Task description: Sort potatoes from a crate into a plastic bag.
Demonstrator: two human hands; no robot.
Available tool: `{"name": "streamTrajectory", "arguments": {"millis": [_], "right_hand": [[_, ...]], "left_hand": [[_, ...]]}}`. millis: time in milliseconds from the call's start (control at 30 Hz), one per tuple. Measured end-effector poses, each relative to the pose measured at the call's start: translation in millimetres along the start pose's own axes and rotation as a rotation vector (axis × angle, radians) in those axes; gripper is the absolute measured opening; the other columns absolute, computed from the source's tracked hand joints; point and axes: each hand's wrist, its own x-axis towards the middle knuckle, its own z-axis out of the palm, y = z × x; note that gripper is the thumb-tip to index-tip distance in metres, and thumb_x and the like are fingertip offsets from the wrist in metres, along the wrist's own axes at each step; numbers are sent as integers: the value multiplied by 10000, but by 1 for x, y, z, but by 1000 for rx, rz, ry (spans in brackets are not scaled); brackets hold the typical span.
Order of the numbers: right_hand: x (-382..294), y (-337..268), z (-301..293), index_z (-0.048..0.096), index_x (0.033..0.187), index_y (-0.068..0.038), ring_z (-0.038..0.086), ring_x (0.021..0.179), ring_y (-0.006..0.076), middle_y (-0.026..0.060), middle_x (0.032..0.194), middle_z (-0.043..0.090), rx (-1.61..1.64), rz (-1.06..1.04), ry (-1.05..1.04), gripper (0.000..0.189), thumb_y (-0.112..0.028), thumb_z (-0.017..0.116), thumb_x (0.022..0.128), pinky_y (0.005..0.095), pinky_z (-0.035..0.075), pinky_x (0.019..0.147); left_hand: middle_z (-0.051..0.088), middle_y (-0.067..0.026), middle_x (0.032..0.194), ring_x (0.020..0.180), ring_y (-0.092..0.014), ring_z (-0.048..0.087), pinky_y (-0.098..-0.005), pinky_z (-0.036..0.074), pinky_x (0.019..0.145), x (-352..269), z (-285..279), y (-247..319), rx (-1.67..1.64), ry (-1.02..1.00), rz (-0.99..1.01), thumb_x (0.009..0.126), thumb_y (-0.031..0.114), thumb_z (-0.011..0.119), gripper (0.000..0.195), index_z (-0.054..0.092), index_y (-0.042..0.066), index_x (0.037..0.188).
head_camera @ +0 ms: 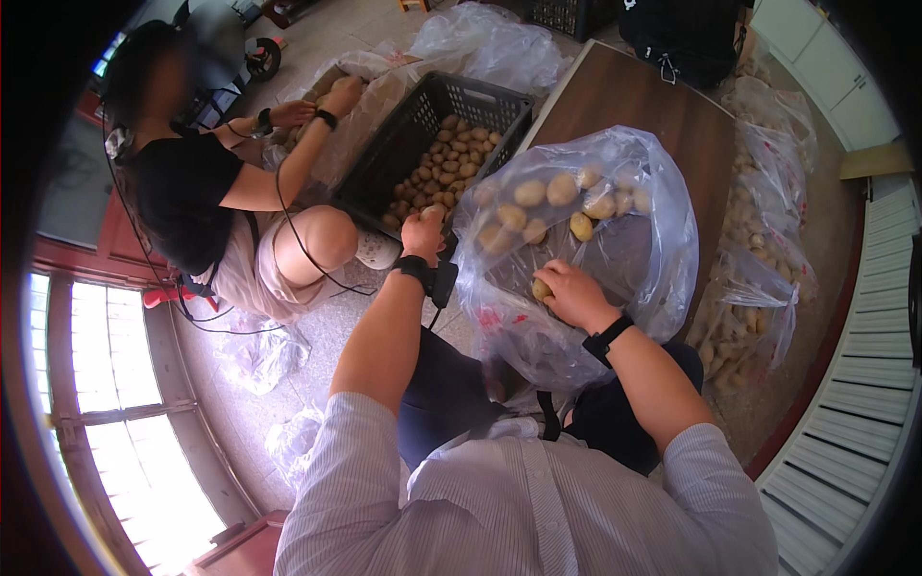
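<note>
Over the near edge of a black plastic crate (360, 176) is my left hand (422, 236), its fingers closed around a potato (433, 212) that they partly hide. Many small potatoes (454, 160) lie in the crate's right and near parts. My right hand (576, 294) reaches into a wide-mouthed clear plastic bag (670, 209) and grips a yellowish potato (541, 290) at its fingertips. Inside that bag, several larger potatoes (562, 189) rest towards the far side, some seen through the film. A single potato (581, 227) lies nearer the bag's middle.
The bag sits on a brown wooden table (612, 93). At left, a crouching person (187, 187) handles potatoes at another open bag (367, 108). Filled potato bags (756, 288) line the floor at right. Crumpled plastic (263, 353) lies on the floor; a black backpack (681, 39) stands beyond the table.
</note>
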Motion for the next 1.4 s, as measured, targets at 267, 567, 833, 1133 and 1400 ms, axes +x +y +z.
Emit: {"name": "streamTrajectory", "arguments": {"millis": [267, 567, 833, 1133, 1400], "right_hand": [[1, -8, 2, 599, 1256, -157, 595, 1123, 320, 61, 1245, 572, -59, 13, -35, 460, -93, 691, 809, 436, 517, 913], [7, -9, 1, 577, 1114, -88, 617, 1052, 392, 153, 1159, 567, -79, 172, -129, 387, -130, 724, 759, 460, 523, 873], [15, 20, 12, 586, 1131, -29, 640, 964, 392, 195, 1106, 617, 239, 227, 54, 426, -177, 745, 763, 445, 523, 823], [19, 11, -17, 639, 1000, -64, 535, 607, 103, 29, 803, 593, 1159, 631, -2, 425, -484, 579, 980, 277, 449, 534], [14, -1, -33, 554, 820, -129, 448, 486, 125, -1, 577, 450, 1401, 726, -106, 561, -658, 461, 981, 293, 380, 478]], "left_hand": [[672, -115, 920, 656, -214, 642, -338, 540, 543, 33, -13, -27, 131, -9, -33, 862, 296, 648, 469, 629, -17, 1212], [626, -60, 776, 615, -173, 606, -323, 554, 556, 38, -12, -40, 22, 101, 16, 899, 214, 615, 319, 683, 10, 1134], [715, -95, 900, 677, -178, 674, -314, 555, 603, -4, 18, -3, 105, 33, 376, 896, 142, 621, 259, 679, -16, 1094], [671, -81, 1026, 758, -141, 648, -287, 531, 675, -91, 68, -6, 361, -470, 683, 880, 139, 701, 344, 629, 13, 1192], [639, -122, 1196, 961, -188, 666, -309, 540, 823, -138, 73, 12, 476, -788, 566, 839, 95, 739, 526, 559, 26, 1328]]}}
